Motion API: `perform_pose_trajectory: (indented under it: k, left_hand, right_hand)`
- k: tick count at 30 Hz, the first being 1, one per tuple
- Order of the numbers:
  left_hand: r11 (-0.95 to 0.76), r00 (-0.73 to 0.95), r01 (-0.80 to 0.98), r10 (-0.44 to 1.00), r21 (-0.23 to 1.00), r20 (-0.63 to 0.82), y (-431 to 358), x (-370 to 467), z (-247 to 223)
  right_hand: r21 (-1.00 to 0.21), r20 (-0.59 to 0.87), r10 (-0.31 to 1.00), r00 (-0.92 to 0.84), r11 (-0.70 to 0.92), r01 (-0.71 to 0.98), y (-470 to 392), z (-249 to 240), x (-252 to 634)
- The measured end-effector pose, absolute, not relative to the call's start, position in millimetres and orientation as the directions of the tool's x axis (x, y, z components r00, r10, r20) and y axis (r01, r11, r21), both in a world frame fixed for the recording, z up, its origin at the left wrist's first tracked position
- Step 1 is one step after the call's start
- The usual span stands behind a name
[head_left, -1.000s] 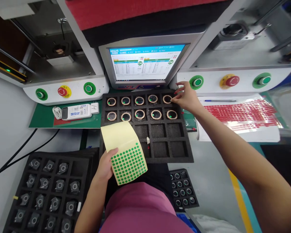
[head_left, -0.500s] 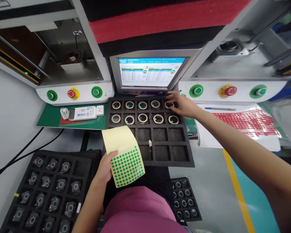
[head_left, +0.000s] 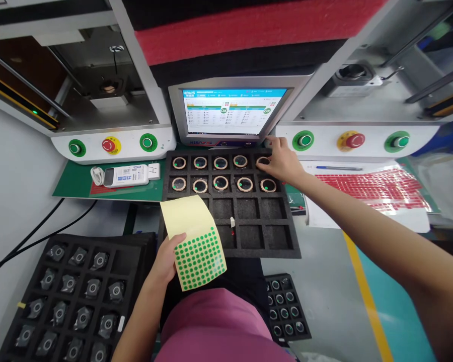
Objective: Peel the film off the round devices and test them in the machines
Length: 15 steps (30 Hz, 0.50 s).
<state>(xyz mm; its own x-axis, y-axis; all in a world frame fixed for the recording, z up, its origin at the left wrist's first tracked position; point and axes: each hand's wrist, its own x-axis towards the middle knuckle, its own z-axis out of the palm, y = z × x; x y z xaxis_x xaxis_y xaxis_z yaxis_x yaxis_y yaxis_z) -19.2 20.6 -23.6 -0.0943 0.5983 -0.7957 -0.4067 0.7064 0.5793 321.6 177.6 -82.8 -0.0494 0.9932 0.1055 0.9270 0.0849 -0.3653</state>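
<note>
My left hand [head_left: 166, 259] is closed on a sticker sheet [head_left: 184, 213], thumb on top; green round stickers fill its lower part, and its upper part is bare yellow backing. The sheet overlaps the near left of a black foam tray [head_left: 296, 241]. Two rows of round, glass-faced pieces with gold rims sit in the tray, such as one round piece [head_left: 268, 185] bearing a green dot. At the top right compartment, my right hand [head_left: 285, 161] has its thumb on another round piece [head_left: 263, 161]. Its other fingers stretch apart from the thumb, towards the monitor's lower edge; the hand partly hides that piece.
A monitor [head_left: 226, 113] stands behind the tray, between two machines with green buttons [head_left: 305, 141] and red buttons [head_left: 355, 141]. Left lies another foam tray [head_left: 124, 261] with wrapped parts. A pen [head_left: 340, 168] and red label strips [head_left: 373, 188] lie right; a white device [head_left: 126, 176] lies left.
My right hand's fingers have shifted from around the top right round piece, spreading up towards the monitor while the thumb stays low. My left hand still holds the sticker sheet. The view has shifted slightly.
</note>
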Motion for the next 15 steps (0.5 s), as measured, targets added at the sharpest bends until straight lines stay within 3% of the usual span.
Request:
perform_pose_trajectory:
  k: [3,8,15]
  left_hand:
    - [0.699,-0.104,-0.400,0.608,0.592,-0.787,21,-19,-26]
    - [0.612,-0.172,-0.409,0.677,0.677,-0.716,19,-23,-30]
    - [0.206,-0.475,-0.353,0.801,0.912,-0.365,30,-49,-32]
  right_hand:
    - [-0.309,0.075,0.994,0.079,-0.052,0.950,174,-80,311]
    - [-0.271,-0.008,0.989,0.145,-0.142,0.952,176,-64,302]
    - [-0.239,-0.012,0.965,0.261,-0.256,0.937,167,-62,279]
